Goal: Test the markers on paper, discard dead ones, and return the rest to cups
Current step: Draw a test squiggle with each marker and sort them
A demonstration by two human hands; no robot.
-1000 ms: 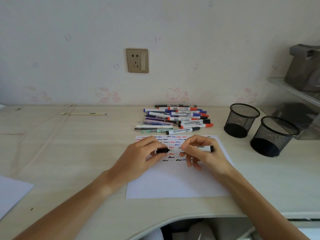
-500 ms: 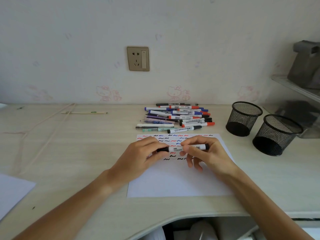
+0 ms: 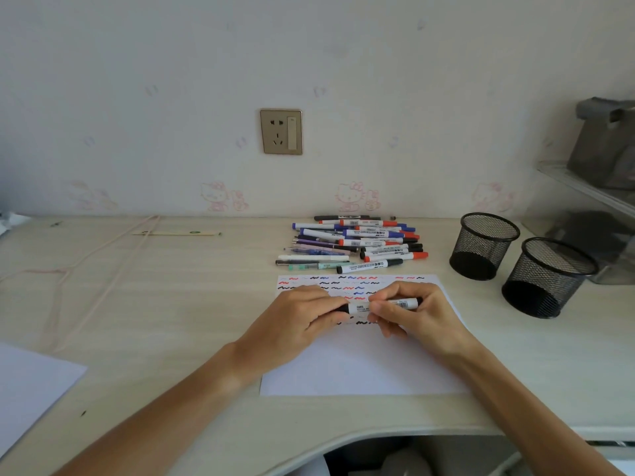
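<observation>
- the pale wood-grain table (image 3: 171, 304) is carrying everything, running along a wall with a socket plate (image 3: 281, 131).
- a white sheet of paper (image 3: 364, 365) is lying flat at the near edge, its far part showing rows of red, blue and black squiggles.
- two black mesh cups (image 3: 484, 247) are standing upright to the right of the paper, just beside each other, the second cup (image 3: 546, 278) nearer the viewer.
- a pile of markers and pens (image 3: 357, 243) is lying beyond the paper, near the wall.
- the left hand (image 3: 302, 321) is curling its grip round the black end of a marker.
- the right hand (image 3: 412, 314) is pinching the white barrel of the same marker.
- that black-capped marker (image 3: 359, 308) is lying level between both hands, just above the squiggled part of the paper.
</observation>
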